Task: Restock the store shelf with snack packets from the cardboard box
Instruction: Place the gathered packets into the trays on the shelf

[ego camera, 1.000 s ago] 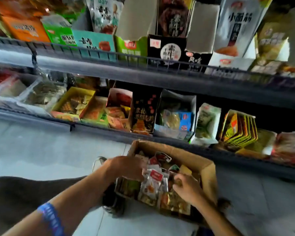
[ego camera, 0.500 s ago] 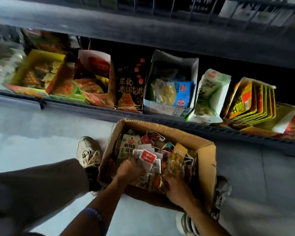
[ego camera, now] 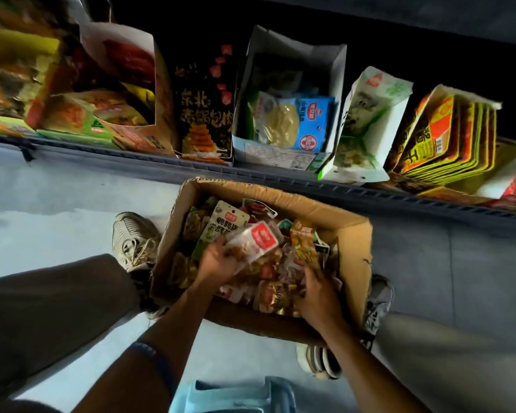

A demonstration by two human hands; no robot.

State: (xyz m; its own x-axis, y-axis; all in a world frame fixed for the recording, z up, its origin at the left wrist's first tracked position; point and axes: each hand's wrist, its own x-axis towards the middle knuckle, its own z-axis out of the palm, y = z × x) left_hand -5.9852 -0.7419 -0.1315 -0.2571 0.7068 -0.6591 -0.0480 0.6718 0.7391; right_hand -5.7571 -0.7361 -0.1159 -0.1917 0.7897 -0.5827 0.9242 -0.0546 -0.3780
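While left hand (ego camera: pixel 218 260) fingers pinch snack packet (ego camera: pixel 255 244), long axis up-right; right hand (ego camera: pixel 318 296) fingers unclear.

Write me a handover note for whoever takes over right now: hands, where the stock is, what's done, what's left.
Left hand: grips a clear packet with a red label, low over the cardboard box.
Right hand: down among the loose packets; whether it grips one cannot be told.
Box: on the floor between the feet, in front of the bottom shelf, full of mixed snack packets.
Done: nothing from this grab shelved yet.
Left: lift the packets out, place them in the matching shelf cartons, repeat.
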